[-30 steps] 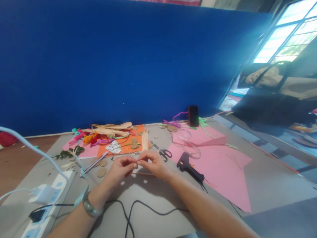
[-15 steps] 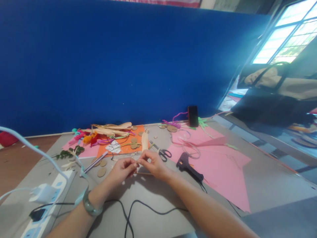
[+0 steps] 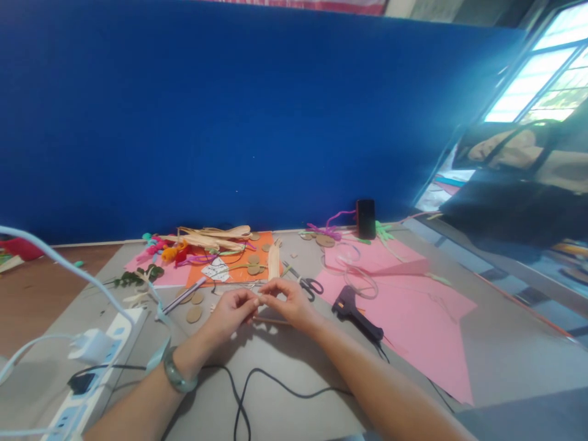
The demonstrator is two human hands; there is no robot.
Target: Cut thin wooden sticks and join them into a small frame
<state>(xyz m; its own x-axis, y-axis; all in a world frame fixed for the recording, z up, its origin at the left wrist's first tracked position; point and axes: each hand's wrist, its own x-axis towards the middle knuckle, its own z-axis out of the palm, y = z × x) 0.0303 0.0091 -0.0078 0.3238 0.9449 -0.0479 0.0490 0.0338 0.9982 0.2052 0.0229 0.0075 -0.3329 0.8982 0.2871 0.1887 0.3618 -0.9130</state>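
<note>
My left hand (image 3: 235, 311) and my right hand (image 3: 288, 304) meet above the table, fingertips pinched together. What they hold between them is too small and too hidden to name. A thin brown strip (image 3: 272, 321) shows just below my right hand; whether it is held I cannot tell. Beyond the fingers lie a pale flat wooden strip (image 3: 274, 260) and dark-handled scissors (image 3: 311, 285). Several round brown discs (image 3: 193, 314) are left of my left hand. A black glue gun (image 3: 356, 312) rests to the right of my right hand.
Pink paper (image 3: 413, 312) covers the right side. Orange paper (image 3: 195, 275), wooden strips (image 3: 215, 237) and coloured pipe cleaners lie at the back left. A phone (image 3: 365, 218) leans on the blue partition (image 3: 257, 122). A power strip (image 3: 108, 361) and black cable (image 3: 294, 392) are near me.
The whole scene has shifted slightly to the right in view as the camera turned. Both hands keep nearly the same pinched pose.
</note>
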